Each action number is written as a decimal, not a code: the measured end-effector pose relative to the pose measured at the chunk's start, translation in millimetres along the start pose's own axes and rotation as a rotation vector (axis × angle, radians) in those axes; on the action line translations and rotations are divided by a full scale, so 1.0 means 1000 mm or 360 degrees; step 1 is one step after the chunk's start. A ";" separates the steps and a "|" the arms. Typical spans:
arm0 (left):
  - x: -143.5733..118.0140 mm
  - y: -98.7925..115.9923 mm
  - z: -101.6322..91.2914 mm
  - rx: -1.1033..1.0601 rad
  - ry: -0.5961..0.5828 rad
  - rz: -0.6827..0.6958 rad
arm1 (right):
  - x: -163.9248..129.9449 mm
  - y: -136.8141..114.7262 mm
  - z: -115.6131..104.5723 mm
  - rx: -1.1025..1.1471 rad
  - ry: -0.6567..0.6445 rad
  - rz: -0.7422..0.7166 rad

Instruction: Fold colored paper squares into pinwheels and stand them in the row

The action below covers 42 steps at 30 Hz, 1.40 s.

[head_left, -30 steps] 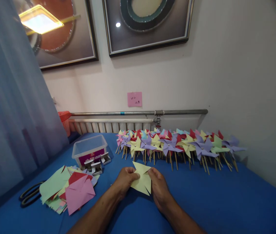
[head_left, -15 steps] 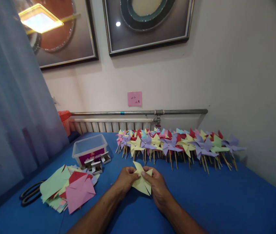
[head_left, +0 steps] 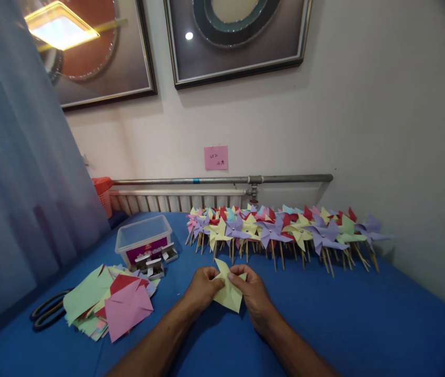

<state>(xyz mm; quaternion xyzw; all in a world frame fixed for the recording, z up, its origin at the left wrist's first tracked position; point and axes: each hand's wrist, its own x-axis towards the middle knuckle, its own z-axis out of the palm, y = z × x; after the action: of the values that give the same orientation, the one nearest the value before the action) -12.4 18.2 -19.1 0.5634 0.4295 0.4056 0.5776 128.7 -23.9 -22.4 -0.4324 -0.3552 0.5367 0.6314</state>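
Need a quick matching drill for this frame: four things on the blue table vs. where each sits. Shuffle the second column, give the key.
Things
1. yellow paper square
2. scissors
3. clear plastic box
4. finished pinwheels

Places
A. in a row along the wall
B. far left table edge, beside the paper pile
C. between left hand and right hand
D. behind the paper pile, near the radiator

Pairs: 1-C, 2-B, 3-D, 4-A
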 end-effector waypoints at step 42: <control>-0.009 0.013 0.002 -0.0156 -0.0046 -0.0119 | 0.012 -0.001 -0.011 -0.0593 0.0030 -0.0121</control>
<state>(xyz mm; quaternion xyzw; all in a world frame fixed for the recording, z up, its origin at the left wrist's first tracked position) -13.1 9.4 -5.8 0.5238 0.4214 0.3961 0.6254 141.3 -14.3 -25.4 -0.5333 -0.4586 0.4333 0.5635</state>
